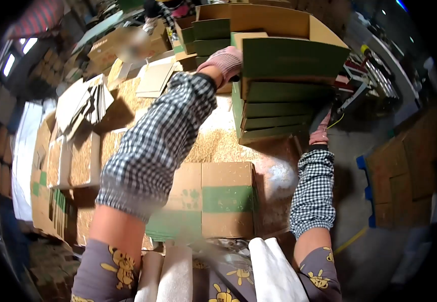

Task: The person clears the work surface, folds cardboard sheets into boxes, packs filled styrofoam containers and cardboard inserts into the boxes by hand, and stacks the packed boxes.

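A stack of nested cardboard boxes, brown with green bands, stands in front of me with the top box open. My left hand, in a pink knit glove, grips the stack's left side near the upper edge; its fingertips are partly hidden. On the lower right side, my right hand, also gloved in pink, holds against the boxes, its fingers in shadow. Checkered sleeve covers reach up both forearms. Closer to me lie flattened cardboard boxes with a green stripe.
White card sheets lean at the left, above white-edged partitions. More green-banded boxes stand behind the stack. A metal frame with rollers is at the right, with cardboard on a blue pallet below. Another person is partly visible at the back.
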Demonstrator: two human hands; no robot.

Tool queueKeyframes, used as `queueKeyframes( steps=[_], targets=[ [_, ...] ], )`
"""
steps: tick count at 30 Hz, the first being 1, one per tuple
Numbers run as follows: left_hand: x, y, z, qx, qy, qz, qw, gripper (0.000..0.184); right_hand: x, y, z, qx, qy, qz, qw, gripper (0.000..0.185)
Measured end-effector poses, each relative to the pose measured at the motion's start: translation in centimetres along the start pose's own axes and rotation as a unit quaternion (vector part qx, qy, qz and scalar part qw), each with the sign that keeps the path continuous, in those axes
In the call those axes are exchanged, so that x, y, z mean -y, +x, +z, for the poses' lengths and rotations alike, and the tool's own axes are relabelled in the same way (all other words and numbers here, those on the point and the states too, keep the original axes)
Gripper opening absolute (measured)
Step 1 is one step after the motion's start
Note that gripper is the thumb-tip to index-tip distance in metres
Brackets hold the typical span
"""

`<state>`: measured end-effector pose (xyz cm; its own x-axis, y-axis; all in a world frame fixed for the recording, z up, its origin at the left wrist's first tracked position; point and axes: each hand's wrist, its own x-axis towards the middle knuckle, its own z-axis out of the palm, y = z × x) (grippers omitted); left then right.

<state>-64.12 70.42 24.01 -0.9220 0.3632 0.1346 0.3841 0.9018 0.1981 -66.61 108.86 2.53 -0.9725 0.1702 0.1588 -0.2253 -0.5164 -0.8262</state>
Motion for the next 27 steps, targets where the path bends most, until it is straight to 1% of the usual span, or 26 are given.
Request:
queueKeyframes(
  steps=[1, 2, 3, 4, 5, 6, 7, 8, 9, 10, 11, 13, 14, 15, 16, 17, 18, 19, 20, 21, 22, 23, 24, 25, 26, 27],
  targets=[
    [2.1, 4.1, 4.0, 0.074, 0.083, 0.044, 0.993, 0.033, 1.1, 0.4, 0.1, -0.011, -0.042, 0.018, 0.999, 0.054],
    [4.1, 7.9, 7.9, 0.141, 0.157, 0.098, 0.973, 0.039, 2.2, 0.6, 0.0, -0.018, -0.086, 0.037, 0.995, 0.053],
    [3.3, 5.1, 7.6, 0.137, 0.147, 0.098, 0.975, 0.039, 3.0, 1.2, -0.5, -0.028, -0.128, 0.052, 0.990, 0.053],
    [3.1, 1.6, 5.9, 0.021, 0.097, 0.118, 0.988, 0.041, 4.2, 1.2, 0.2, -0.039, -0.166, 0.063, 0.983, 0.052],
    [2.4, -2.3, 4.3, -0.096, 0.044, 0.136, 0.985, 0.043, 4.4, 1.6, 0.1, -0.055, -0.197, 0.064, 0.977, 0.052],
    [1.7, -4.6, 3.5, -0.212, -0.010, 0.152, 0.965, 0.045, 4.5, 2.0, 0.1, -0.070, -0.223, 0.062, 0.970, 0.051],
    [0.0, -5.8, 2.5, -0.256, -0.143, 0.061, 0.954, 0.042, 4.3, 2.5, 0.3, -0.092, -0.244, 0.045, 0.964, 0.051],
    [-1.7, -6.9, 1.5, -0.315, -0.285, -0.015, 0.905, 0.038, 3.6, 2.9, 0.1, -0.114, -0.259, 0.022, 0.959, 0.050],
    [-0.8, -5.9, 1.9, -0.308, -0.292, 0.008, 0.905, 0.046, 2.8, 3.0, 0.0, -0.133, -0.264, 0.002, 0.955, 0.050],
    [-1.3, -6.1, 0.7, -0.226, -0.481, 0.033, 0.847, 0.054, 1.8, 2.8, -0.2, -0.150, -0.265, -0.014, 0.952, 0.049],
    [-1.9, -6.4, -0.6, -0.149, -0.647, 0.025, 0.748, 0.063, 1.3, 2.6, -0.4, -0.153, -0.258, -0.019, 0.954, 0.049],
    [-1.8, -4.6, 3.6, -0.241, -0.474, 0.069, 0.844, 0.069, 1.3, 2.9, -0.8, -0.152, -0.236, -0.012, 0.960, 0.048],
    [-3.5, -4.1, 3.9, -0.264, -0.440, -0.010, 0.858, 0.068, 1.4, 2.9, -1.3, -0.151, -0.229, -0.007, 0.962, 0.047],
    [-3.9, -4.1, 2.0, -0.265, -0.443, -0.005, 0.857, 0.068, 1.6, 3.1, -1.9, -0.149, -0.225, 0.001, 0.963, 0.047],
    [-4.3, -4.8, -0.9, -0.186, -0.356, -0.023, 0.916, 0.067, 1.5, 3.5, -2.3, -0.147, -0.225, 0.007, 0.963, 0.046],
    [-4.0, -5.1, -2.3, -0.102, -0.262, -0.044, 0.959, 0.067, 1.2, 4.1, -2.7, -0.143, -0.229, 0.017, 0.963, 0.046],
    [-2.7, -3.4, -1.9, -0.085, -0.251, 0.015, 0.964, 0.068, 0.9, 4.4, -3.1, -0.139, -0.233, 0.027, 0.962, 0.045],
    [-2.0, -2.2, -0.7, -0.058, -0.254, 0.012, 0.965, 0.068, 0.5, 5.1, -3.4, -0.132, -0.251, 0.032, 0.959, 0.045],
    [-2.3, -2.3, -1.8, -0.033, -0.253, 0.010, 0.967, 0.068, -0.2, 5.6, -3.4, -0.119, -0.273, 0.031, 0.954, 0.044],
    [-4.3, -4.3, -3.7, -0.011, -0.212, -0.022, 0.977, 0.067, -0.1, 6.5, -2.7, -0.101, -0.335, 0.006, 0.937, 0.042],
    [-4.3, -3.0, -2.6, -0.018, -0.214, -0.024, 0.976, 0.066, 0.2, 7.6, -1.9, -0.080, -0.395, -0.020, 0.915, 0.041],
    [-4.1, -2.9, -2.4, -0.034, -0.210, -0.015, 0.977, 0.066, 0.5, 8.8, -1.6, -0.077, -0.394, -0.013, 0.916, 0.041],
    [-4.0, -3.2, -1.9, -0.046, -0.208, -0.008, 0.977, 0.066, 0.8, 9.7, -2.0, -0.086, -0.392, -0.030, 0.916, 0.041],
    [-3.4, -3.0, -1.5, -0.038, -0.286, 0.058, 0.956, 0.067, 1.0, 9.5, -3.2, -0.095, -0.395, -0.038, 0.913, 0.042],
    [-2.2, -3.2, -0.8, -0.026, -0.369, 0.112, 0.922, 0.069, 0.4, 8.2, -4.8, -0.101, -0.402, -0.034, 0.910, 0.042],
    [-1.4, -3.9, -0.8, -0.015, -0.262, 0.111, 0.959, 0.072, 1.4, 5.4, -2.0, -0.105, -0.354, -0.025, 0.929, 0.046]
  ],
)
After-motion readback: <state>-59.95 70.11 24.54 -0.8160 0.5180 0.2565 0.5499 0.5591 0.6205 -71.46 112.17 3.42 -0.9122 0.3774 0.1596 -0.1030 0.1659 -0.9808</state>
